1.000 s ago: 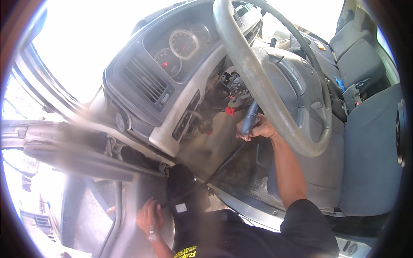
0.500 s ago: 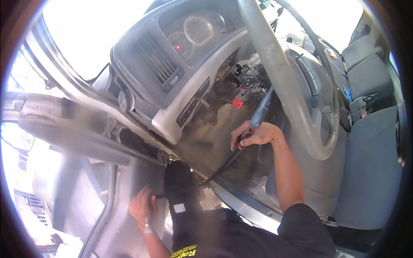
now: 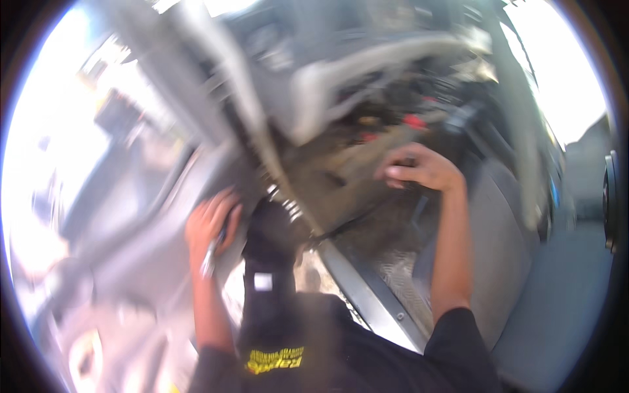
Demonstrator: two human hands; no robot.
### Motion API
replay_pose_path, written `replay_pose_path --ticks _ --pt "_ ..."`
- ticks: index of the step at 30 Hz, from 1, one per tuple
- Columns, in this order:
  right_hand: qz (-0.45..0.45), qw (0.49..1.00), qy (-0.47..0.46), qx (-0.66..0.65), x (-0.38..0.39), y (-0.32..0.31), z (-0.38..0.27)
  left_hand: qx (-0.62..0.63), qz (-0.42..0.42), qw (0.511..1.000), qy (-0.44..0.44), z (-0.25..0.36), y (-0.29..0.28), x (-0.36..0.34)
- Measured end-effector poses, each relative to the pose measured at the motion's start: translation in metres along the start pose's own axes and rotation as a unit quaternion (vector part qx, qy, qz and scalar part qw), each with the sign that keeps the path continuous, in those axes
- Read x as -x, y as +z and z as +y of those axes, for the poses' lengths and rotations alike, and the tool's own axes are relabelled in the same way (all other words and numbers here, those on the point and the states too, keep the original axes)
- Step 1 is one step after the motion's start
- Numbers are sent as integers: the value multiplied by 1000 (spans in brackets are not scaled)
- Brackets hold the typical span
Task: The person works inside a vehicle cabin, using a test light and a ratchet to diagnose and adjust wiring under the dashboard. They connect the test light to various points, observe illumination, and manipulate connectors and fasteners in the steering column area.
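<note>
Counts: two hands, two red pieces, one dark cable, one silver tool, one footwell, one door sill, one white patch. Frame is motion-blurred, so small parts are rough. Right hand point(image 3: 422, 169): forearm runs nearly straight up from the black sleeve point(image 3: 458, 340), wrist bent left, back of hand up, thumb and fingers pointing left over the footwell point(image 3: 341, 173). Grip there is pinching one small dark piece point(image 3: 409, 164) between thumb and fingers; too blurred to type it. Dark cable point(image 3: 357, 219) is in the footwell, running from just by the door sill point(image 3: 367, 285) up and right toward the right hand; can't tell whether the pinched piece is its end. Left hand point(image 3: 213, 221): forearm also upright, back of hand showing, fingers up, in front of the grey door panel point(image 3: 154, 239). Grip there is curled round one slim silver tool point(image 3: 209, 259) pointing down along the wrist. Both red pieces point(image 3: 415, 121) sit above the right hand, under the dash. White patch point(image 3: 263, 281) is on black cloth between the forearms.
</note>
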State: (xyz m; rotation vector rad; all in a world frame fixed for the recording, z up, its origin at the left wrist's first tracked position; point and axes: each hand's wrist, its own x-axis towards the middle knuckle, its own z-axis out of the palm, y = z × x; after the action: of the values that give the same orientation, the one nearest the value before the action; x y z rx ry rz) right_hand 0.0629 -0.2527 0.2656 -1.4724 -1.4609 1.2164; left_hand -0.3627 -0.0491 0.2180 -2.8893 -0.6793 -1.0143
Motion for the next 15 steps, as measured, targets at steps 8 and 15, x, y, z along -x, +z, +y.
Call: replay_pose_path --ticks 8,15 --pt "-85 970 -224 38 -7 108 -83 379 144 910 -86 31 -2 51" --pt "-19 855 -478 203 -22 306 -131 504 168 840 -107 108 -71 148"
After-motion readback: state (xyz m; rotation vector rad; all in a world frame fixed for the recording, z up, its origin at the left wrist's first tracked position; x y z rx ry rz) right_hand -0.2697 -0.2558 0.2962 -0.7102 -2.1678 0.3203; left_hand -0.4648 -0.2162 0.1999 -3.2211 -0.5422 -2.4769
